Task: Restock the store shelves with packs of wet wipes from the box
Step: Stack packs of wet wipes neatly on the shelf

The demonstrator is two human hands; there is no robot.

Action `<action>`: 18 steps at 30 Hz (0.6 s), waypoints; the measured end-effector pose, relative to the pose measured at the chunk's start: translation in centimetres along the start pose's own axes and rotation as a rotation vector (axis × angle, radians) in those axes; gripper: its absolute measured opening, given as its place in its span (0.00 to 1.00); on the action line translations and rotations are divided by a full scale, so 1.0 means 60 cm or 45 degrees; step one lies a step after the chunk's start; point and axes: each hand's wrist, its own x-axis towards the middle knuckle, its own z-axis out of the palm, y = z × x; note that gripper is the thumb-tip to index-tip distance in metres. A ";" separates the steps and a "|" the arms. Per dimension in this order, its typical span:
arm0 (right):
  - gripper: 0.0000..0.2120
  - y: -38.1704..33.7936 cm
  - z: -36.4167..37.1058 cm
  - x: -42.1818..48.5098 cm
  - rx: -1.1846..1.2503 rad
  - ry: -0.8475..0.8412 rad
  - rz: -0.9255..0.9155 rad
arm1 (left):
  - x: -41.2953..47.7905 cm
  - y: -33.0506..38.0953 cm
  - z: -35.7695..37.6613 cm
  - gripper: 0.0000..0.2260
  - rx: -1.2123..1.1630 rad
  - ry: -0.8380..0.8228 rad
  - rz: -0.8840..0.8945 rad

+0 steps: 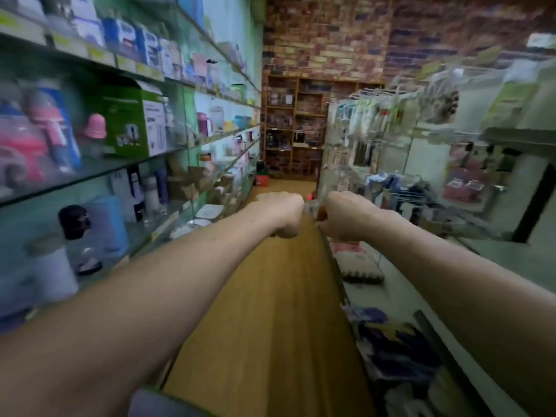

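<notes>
Both my arms reach straight out over the aisle, with the fists almost touching. My left hand (282,213) is curled into a fist, knuckles up. My right hand (343,218) is curled the same way just to its right. A small clear, blurred thing (311,206) sits between the two fists, and both seem to grip it; motion blur hides what it is. Soft packs lie on the low right shelf: a pink-and-white pack (353,254) and purple packs (394,341). No box is in view.
Glass shelves (99,168) on the left carry bottles, cups and a green carton (126,121). A wire rack (376,136) with hanging goods stands on the right. The wooden floor (270,311) runs to a brick wall with a wooden shelf unit (293,127).
</notes>
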 end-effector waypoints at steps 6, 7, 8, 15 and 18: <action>0.09 -0.152 0.127 0.043 0.056 -0.226 -0.277 | -0.072 -0.139 0.139 0.07 -0.033 -0.201 -0.258; 0.09 -0.176 0.149 0.048 0.071 -0.262 -0.336 | -0.087 -0.157 0.160 0.06 -0.039 -0.241 -0.303; 0.08 -0.199 0.170 0.052 0.086 -0.298 -0.395 | -0.102 -0.174 0.179 0.05 -0.048 -0.277 -0.357; 0.07 -0.335 0.301 0.066 0.147 -0.550 -0.750 | -0.204 -0.271 0.290 0.08 -0.158 -0.502 -0.711; 0.07 -0.382 0.356 0.055 0.158 -0.664 -0.877 | -0.247 -0.293 0.337 0.12 -0.217 -0.561 -0.872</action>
